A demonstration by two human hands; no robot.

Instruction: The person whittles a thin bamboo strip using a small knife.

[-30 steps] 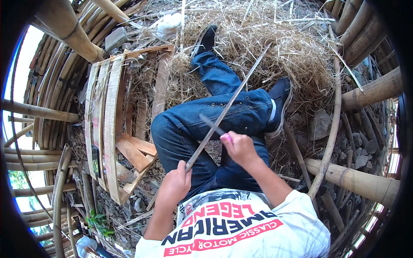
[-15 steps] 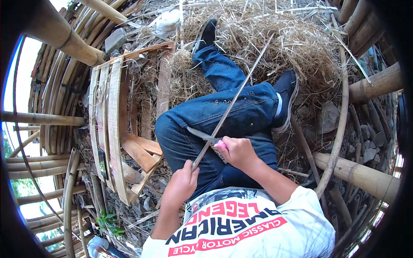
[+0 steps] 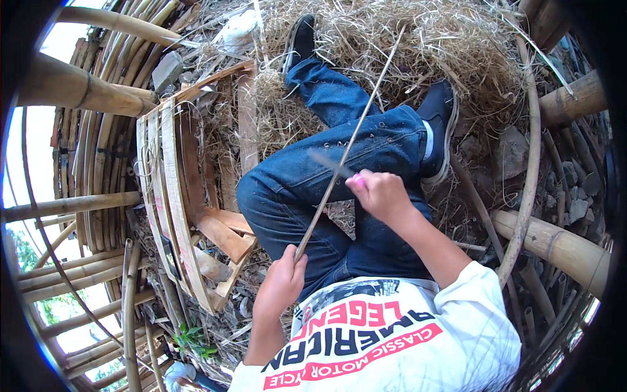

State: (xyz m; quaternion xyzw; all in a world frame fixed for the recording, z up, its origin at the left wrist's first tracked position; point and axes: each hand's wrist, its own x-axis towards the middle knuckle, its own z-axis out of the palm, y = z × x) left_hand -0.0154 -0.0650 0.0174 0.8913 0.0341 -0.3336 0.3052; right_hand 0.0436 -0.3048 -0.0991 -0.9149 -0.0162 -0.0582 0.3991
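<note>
A strip (image 3: 366, 108) is held at its nearer part by the left hand (image 3: 282, 277) and is slanted forward and right above the crossed legs (image 3: 287, 170), its far end set against the straw (image 3: 444, 39) ahead. It is crossed midway by a knife (image 3: 324, 161), gripped in the right hand (image 3: 382, 195). The legs are flanked by a crate (image 3: 175, 170) on the left and rocks (image 3: 511, 153) on the right. Beyond these, both sides are bounded by poles (image 3: 72, 206). A plant (image 3: 191, 338) is found behind the crate, at near left.
</note>
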